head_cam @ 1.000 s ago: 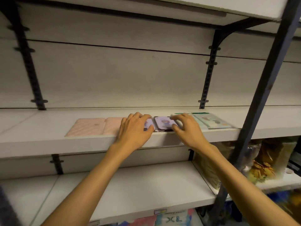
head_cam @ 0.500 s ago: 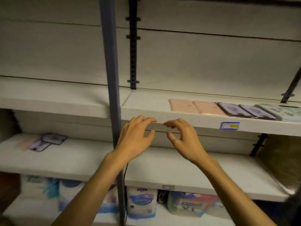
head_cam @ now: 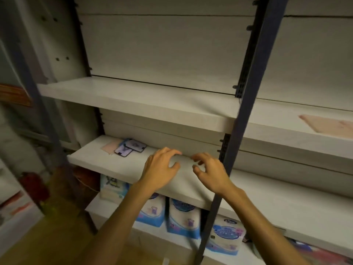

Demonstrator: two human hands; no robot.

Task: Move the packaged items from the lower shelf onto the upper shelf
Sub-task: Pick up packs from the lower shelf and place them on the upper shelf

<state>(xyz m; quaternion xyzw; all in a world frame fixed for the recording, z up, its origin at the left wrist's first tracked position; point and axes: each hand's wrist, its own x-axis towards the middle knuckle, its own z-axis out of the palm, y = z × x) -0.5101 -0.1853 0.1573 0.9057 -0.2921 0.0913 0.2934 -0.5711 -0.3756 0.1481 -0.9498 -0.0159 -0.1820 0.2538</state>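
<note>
Two flat purple packets (head_cam: 130,148) and a pink packet (head_cam: 110,147) lie at the left end of the lower white shelf (head_cam: 91,159). My left hand (head_cam: 161,173) hovers over that shelf, right of the packets, fingers curled and holding nothing. My right hand (head_cam: 210,173) is beside it, also with nothing in it, close to the dark upright post (head_cam: 238,134). On the upper shelf (head_cam: 145,104), a pink packet (head_cam: 328,124) shows at the far right edge.
Blue and white soft packs (head_cam: 184,217) stand on the bottom shelf under my arms. The dark post crosses in front of both shelves. A yellowish floor and a red object (head_cam: 34,186) lie to the lower left.
My view has swung left and down. Both hands left the row of packets on the upper shelf and dropped to the lower shelf, toward the packets at its left end.
</note>
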